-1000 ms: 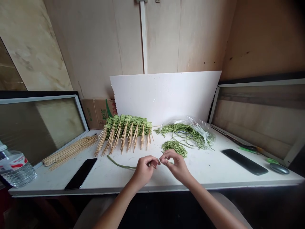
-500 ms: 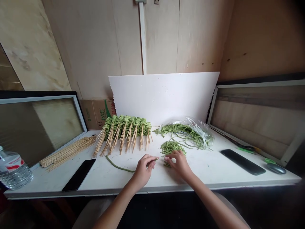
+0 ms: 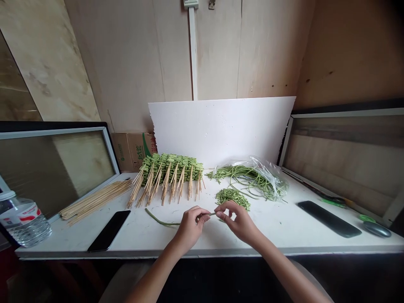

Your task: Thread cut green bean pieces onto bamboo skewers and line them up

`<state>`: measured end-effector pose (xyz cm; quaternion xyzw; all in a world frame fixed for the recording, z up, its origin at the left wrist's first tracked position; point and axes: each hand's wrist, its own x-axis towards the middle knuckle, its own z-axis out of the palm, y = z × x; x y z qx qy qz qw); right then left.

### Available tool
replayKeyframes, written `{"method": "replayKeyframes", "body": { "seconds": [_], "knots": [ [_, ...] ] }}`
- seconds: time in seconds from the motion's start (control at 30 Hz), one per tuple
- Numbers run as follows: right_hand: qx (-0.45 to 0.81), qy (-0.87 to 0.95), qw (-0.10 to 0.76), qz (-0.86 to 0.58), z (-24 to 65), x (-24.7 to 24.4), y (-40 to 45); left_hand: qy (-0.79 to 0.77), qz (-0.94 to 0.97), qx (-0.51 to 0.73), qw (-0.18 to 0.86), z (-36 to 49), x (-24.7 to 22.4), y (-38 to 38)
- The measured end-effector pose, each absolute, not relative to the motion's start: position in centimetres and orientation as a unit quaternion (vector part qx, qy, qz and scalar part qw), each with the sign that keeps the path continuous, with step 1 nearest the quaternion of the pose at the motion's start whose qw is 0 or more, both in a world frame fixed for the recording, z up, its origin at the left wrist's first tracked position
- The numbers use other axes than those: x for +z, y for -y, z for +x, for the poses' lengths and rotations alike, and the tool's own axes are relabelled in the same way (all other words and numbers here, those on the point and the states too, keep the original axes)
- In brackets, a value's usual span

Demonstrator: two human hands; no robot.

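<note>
My left hand is closed on a long green bean, whose tail trails leftward over the table. The bean's other end sticks out between my two hands. At that end the fingertips of my right hand pinch the bean. Just behind my right hand lies a heap of short cut bean pieces. Farther back, whole long beans spill from a clear plastic bag. To the left, bean pieces threaded on wooden sticks are stacked as skewers, their bare sticks pointing toward me.
Loose wooden sticks, a black phone and a water bottle are on the left. Another dark phone-like slab, a computer mouse and scissors lie right. A white board stands behind; framed panels flank the table.
My right hand has moved from the cut pieces to the bean's end, meeting my left hand. The whole view has shifted slightly.
</note>
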<state>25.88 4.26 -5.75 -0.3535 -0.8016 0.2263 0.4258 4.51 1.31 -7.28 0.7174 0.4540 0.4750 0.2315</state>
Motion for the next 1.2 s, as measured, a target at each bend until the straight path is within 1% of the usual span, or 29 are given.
{"method": "replayKeyframes", "body": {
  "seconds": [0.07, 0.17, 0.37, 0.47, 0.57, 0.67, 0.77, 0.83, 0.9, 1.03, 1.2],
  "knots": [
    [0.217, 0.817, 0.41, -0.342, 25.9, -5.4, -4.1, -0.452, 0.724, 0.483, 0.195, 4.5, -7.1, -1.1],
    [0.2, 0.828, 0.411, -0.325, 25.6, -5.1, -3.6, -0.446, 0.731, 0.487, 0.17, 4.8, -6.9, -0.8],
    [0.179, 0.808, 0.463, -0.318, 24.4, -5.7, -2.8, -0.431, 0.741, 0.49, 0.16, 5.4, -6.8, -0.3],
    [0.2, 0.79, 0.485, -0.317, 23.9, -6.4, -2.6, -0.429, 0.754, 0.473, 0.156, 5.6, -7.1, -0.3],
    [0.25, 0.771, 0.49, -0.321, 23.6, -6.8, -2.6, -0.414, 0.753, 0.471, 0.199, 5.5, -7.5, -0.5],
    [0.304, 0.77, 0.475, -0.297, 23.4, -6.5, -2.2, -0.408, 0.738, 0.477, 0.25, 5.0, -7.7, -1.1],
    [0.316, 0.777, 0.469, -0.277, 23.3, -6.1, -2.0, -0.424, 0.713, 0.481, 0.284, 4.0, -7.7, -1.8],
    [0.282, 0.77, 0.483, -0.306, 23.7, -6.3, -2.6, -0.434, 0.698, 0.479, 0.309, 3.5, -7.5, -2.0],
    [0.222, 0.764, 0.487, -0.36, 24.5, -7.0, -3.9, -0.444, 0.689, 0.475, 0.32, 3.2, -7.3, -2.0],
    [0.092, 0.769, 0.434, -0.459, 26.9, -9.5, -7.1, -0.459, 0.699, 0.47, 0.283, 3.3, -7.4, -1.9],
    [0.076, 0.785, 0.375, -0.488, 27.7, -11.2, -8.4, -0.448, 0.725, 0.44, 0.282, 3.5, -7.9, -1.8]
  ]
}}
